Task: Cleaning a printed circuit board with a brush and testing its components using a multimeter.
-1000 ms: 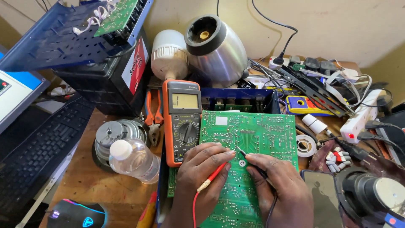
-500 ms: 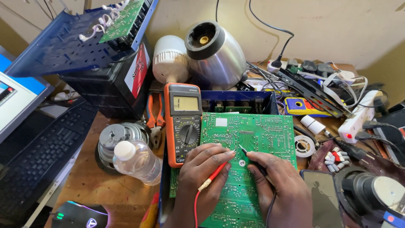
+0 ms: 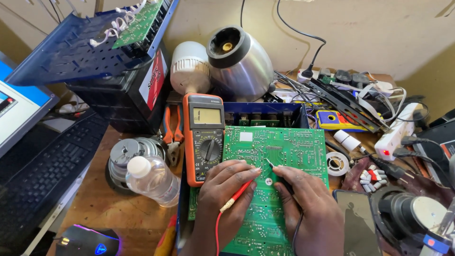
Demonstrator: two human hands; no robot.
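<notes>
A green circuit board [image 3: 289,147] lies solder side up in front of me. My left hand [image 3: 222,194] holds a red test probe [image 3: 237,196] with its tip down on the board. My right hand [image 3: 305,206] holds a black test probe [image 3: 279,176], its thin metal tip touching the board near the middle. Both hands rest on the board, side by side. An orange multimeter [image 3: 204,137] lies just left of the board, its screen facing up, with its leads running under my hands.
A plastic water bottle [image 3: 150,178] and a stack of discs [image 3: 135,151] sit at the left beside a keyboard [image 3: 42,166]. Pliers [image 3: 173,128], a metal cone housing [image 3: 241,59], a phone [image 3: 358,223], a power strip [image 3: 395,132] and tangled cables crowd the bench.
Both hands and probes stay almost still on the board. My head has shifted slightly, so the view slides a little.
</notes>
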